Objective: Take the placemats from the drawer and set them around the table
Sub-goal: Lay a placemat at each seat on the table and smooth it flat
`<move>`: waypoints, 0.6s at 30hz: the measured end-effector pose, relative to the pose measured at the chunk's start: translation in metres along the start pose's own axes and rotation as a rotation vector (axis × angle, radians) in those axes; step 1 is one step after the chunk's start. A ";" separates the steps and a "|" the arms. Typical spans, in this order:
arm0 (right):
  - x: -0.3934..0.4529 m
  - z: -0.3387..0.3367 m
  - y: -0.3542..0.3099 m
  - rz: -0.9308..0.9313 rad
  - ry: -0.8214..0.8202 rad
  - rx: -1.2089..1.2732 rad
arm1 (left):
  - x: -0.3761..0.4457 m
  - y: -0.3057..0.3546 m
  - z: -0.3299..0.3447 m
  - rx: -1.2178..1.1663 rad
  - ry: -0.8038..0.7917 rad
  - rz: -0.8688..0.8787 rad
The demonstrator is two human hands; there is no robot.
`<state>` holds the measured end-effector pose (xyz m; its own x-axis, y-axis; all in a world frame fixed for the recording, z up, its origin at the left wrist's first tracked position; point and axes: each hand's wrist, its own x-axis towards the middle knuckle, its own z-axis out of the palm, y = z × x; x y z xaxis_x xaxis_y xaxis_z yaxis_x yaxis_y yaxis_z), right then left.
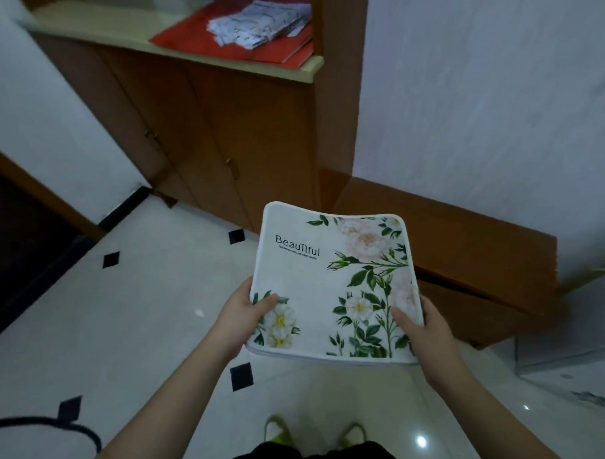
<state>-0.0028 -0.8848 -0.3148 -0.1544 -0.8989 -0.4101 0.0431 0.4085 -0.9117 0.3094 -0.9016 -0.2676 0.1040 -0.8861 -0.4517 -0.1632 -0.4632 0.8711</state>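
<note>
1. The placemats point(334, 286) are a thin stack of white fabric squares printed with green leaves, pale flowers and the word "Beautiful"; layered edges show at the near corner, so there is more than one. They are held in the air in front of the person, above the glossy tiled floor point(143, 320), not on any table.
2. They look light and soft. The far edge curls up a little, so I judge they will flop if held by one corner, and the layers could slide apart unless pinched together.
3. The two side edges near the closest corners seem the sensible place to grip, and that is where they are held.
4. The left hand point(244, 317) is closed on the left edge, thumb on top over a printed flower, fingers hidden underneath.
5. The right hand point(424, 331) is closed on the right edge the same way, thumb lying on the print.
6. Beyond the stack stands a brown wooden cabinet point(222, 129) with its doors closed, and red folders with papers point(253, 32) lie on its counter.
7. No table is in sight, so I judge the carrying is yet to do.
</note>
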 end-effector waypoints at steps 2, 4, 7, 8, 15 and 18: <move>-0.007 0.018 -0.003 -0.039 -0.069 -0.039 | -0.022 -0.009 -0.015 0.006 0.086 0.005; -0.017 0.037 -0.005 -0.075 -0.141 -0.092 | -0.045 -0.020 -0.033 -0.004 0.157 -0.003; -0.031 0.068 -0.005 -0.132 -0.251 -0.177 | -0.081 -0.041 -0.063 -0.047 0.268 0.000; -0.037 0.081 -0.005 -0.154 -0.290 -0.206 | -0.095 -0.051 -0.075 -0.072 0.309 -0.004; -0.103 0.198 -0.002 -0.258 -0.595 -0.387 | -0.212 -0.136 -0.159 -0.258 0.609 -0.081; -0.153 0.255 0.010 -0.228 -0.685 -0.349 | -0.275 -0.169 -0.197 -0.327 0.760 -0.096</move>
<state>0.2727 -0.7834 -0.2675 0.5229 -0.8173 -0.2420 -0.2456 0.1274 -0.9610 0.5022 -0.5762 -0.2528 0.7560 -0.5362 -0.3755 0.1609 -0.4038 0.9006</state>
